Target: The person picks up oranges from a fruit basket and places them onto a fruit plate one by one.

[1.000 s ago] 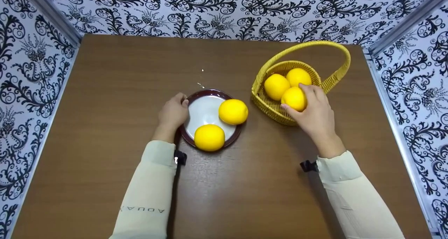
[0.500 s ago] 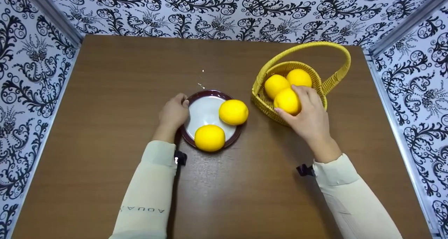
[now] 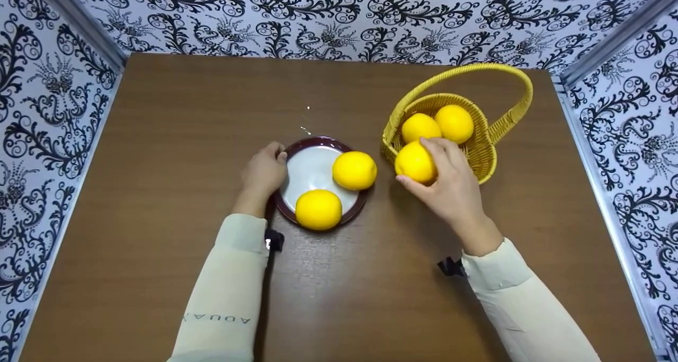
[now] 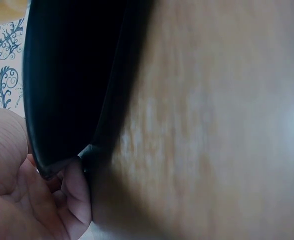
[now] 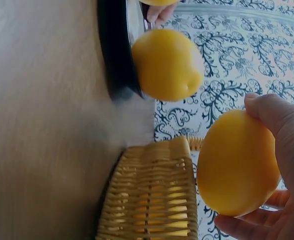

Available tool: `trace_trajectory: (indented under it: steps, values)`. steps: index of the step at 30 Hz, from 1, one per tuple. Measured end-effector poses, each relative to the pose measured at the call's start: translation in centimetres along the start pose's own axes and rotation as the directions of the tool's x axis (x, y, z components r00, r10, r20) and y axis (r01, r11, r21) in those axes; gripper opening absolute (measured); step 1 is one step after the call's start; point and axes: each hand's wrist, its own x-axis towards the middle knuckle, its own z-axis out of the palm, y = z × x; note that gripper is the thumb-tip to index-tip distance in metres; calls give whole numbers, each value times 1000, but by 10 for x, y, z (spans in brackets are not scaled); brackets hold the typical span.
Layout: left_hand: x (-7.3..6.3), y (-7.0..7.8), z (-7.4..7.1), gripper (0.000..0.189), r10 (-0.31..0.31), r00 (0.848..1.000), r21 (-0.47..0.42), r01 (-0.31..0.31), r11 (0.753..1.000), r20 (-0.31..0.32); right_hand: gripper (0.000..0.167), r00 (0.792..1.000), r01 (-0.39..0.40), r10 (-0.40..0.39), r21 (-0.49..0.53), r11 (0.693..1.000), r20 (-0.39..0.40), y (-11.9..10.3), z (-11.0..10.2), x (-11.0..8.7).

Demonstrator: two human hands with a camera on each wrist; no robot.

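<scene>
My right hand (image 3: 453, 187) grips a yellow lemon (image 3: 415, 162) between thumb and fingers, above the near left rim of the yellow wicker basket (image 3: 483, 163). In the right wrist view that lemon (image 5: 238, 162) is held clear of the basket's woven side (image 5: 147, 192). Two more lemons (image 3: 454, 123) lie inside the basket. My left hand (image 3: 263, 172) holds the left rim of a white plate (image 3: 307, 166) with a dark brown edge. Its fingers (image 4: 77, 192) curl under the rim in the left wrist view. On the plate rest two lemons, one at the right (image 3: 354, 170) and one at the front (image 3: 318, 209).
Everything stands on a brown wooden table (image 3: 212, 102). The basket's tall arched handle (image 3: 490, 68) rises over its far side. Patterned black-and-white panels (image 3: 328, 20) enclose the table at the back and both sides. Small white marks (image 3: 305, 130) show behind the plate.
My right hand has lifted the front lemon from among the others and brought it left and toward me, over the basket's rim. The left hand and plate have stayed in place.
</scene>
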Motion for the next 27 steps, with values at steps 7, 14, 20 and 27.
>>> trace_trajectory:
  steps: [7, 14, 20, 27]
  values:
    - [0, -1, 1, 26, 2, 1000, -3, -2, 1000, 1, 78, 999, 48, -48, 22, 999, 2, -9, 8, -6]
    - [0, -2, 2, 27, -3, 1000, -7, 3, 1000, 1, 79, 997, 74, -74, 21, 997, 13, -15, 16, -9]
    - [0, -1, 1, 26, -7, 1000, -4, 7, 1000, 2, 78, 996, 85, -86, 27, 996, 32, -18, 24, -12]
    - [1, 0, 1, 26, -9, 1000, -6, 9, 1000, 3, 77, 994, 95, -96, 28, 995, 47, -20, 31, -13]
